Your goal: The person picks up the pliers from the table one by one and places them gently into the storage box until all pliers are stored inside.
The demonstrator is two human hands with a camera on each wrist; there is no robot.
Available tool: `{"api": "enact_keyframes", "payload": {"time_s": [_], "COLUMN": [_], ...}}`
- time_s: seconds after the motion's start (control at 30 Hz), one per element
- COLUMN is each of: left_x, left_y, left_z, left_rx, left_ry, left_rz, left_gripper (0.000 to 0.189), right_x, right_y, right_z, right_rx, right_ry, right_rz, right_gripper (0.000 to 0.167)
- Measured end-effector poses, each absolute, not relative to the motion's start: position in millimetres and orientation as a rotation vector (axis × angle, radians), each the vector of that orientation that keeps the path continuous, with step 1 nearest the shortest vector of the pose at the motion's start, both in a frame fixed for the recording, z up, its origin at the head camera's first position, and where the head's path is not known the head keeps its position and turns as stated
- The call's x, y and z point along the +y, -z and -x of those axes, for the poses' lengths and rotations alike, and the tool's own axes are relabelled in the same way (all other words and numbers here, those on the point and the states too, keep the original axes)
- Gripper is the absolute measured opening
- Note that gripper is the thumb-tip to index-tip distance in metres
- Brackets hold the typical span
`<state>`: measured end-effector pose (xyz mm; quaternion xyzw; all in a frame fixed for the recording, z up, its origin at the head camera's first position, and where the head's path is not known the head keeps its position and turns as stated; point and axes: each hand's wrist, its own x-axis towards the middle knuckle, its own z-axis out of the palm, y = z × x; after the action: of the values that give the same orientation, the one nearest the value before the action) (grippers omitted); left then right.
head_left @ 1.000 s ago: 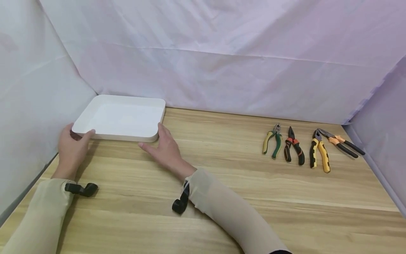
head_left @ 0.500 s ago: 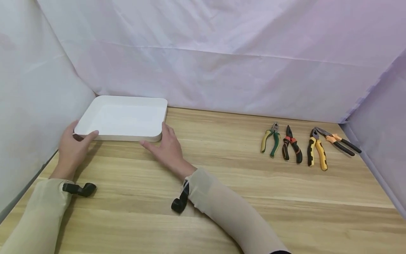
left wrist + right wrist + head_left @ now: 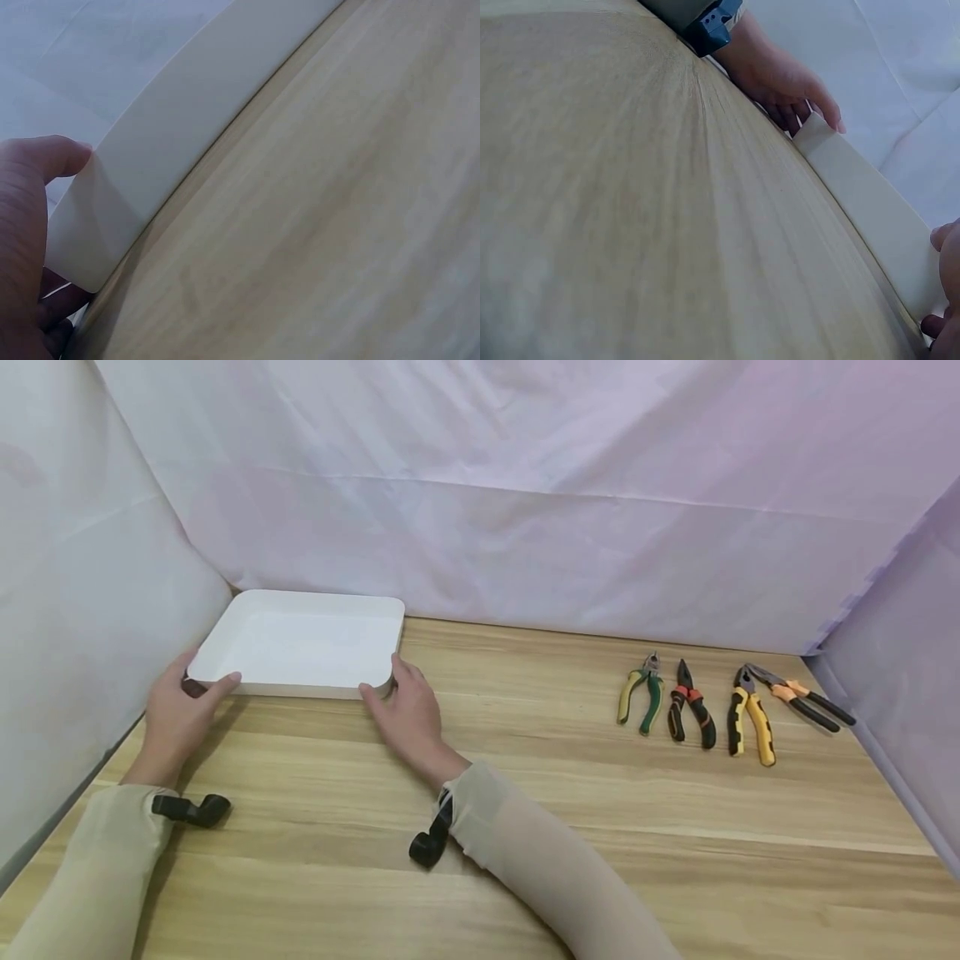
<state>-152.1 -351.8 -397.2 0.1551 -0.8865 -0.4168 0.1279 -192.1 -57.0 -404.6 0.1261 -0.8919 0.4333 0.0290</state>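
Observation:
A shallow white rectangular tray (image 3: 315, 647) with rounded corners sits at the back left of the table. My left hand (image 3: 176, 714) grips its front left corner; the left wrist view shows the thumb at the rim of the tray wall (image 3: 161, 142) and the fingers tucked round below. At the front right corner, my right hand (image 3: 408, 710) holds the tray with the thumb against the front wall and the fingers along the right side. Seen from the right wrist, the tray's front wall (image 3: 870, 206) stands between both hands, its lower edge close along the tabletop.
Several pliers lie on the right: a green-and-yellow pair (image 3: 642, 693), a red-and-black pair (image 3: 692, 706), a yellow-and-black pair (image 3: 750, 714) and an orange-and-black pair (image 3: 802, 697). White cloth walls (image 3: 510, 552) border the wooden table (image 3: 547, 802) at the back and sides.
The tray has shifted a little to the right, with both hands moving along. My right thumb has come from just in front of the tray up against its front wall. The pliers stay put.

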Motion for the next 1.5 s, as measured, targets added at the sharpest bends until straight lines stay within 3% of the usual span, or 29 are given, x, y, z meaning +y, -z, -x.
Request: {"api": "enact_keyframes", "payload": {"time_s": [1.5], "left_x": [-337.3], "left_y": [394.9], "left_z": [146.5], "left_rx": [-2.597], "left_ry": [1.184], "left_rz": [-0.376], "left_gripper": [0.082], "right_x": [-24.8], "right_y": [404.1], "right_z": [184.8], "right_rx": [-2.647], "right_ry": [-1.417], "right_rz": [-0.456], "right_gripper": [0.069]}}
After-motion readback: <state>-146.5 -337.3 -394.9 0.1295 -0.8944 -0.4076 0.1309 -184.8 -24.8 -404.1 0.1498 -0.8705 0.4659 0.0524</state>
